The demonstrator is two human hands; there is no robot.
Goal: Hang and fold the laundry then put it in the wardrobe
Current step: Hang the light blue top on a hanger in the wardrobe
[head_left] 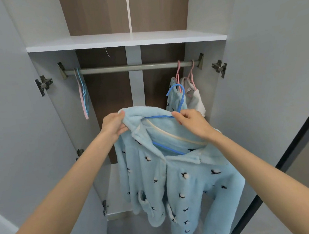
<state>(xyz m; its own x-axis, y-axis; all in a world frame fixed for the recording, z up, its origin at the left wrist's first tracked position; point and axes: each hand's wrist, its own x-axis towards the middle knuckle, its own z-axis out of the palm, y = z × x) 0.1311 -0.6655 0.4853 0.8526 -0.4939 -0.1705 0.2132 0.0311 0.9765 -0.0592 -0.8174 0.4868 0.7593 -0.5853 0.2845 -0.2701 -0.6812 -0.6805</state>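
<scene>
Fleece, pale blue and bird-printed: the pyjama top [175, 181] is hanging below the rail [126, 68], at the open wardrobe, on a blue hanger [181, 97]. My left fingers [121, 114] are gripping its shoulder, and my right fingers [177, 117] are pinching the hanger's neck under the hook. I am judging this the hanging step. Next I am needing to lift the hook up over the rail's middle, beside the two garments [193, 98] hanging at the rail's right end.
</scene>
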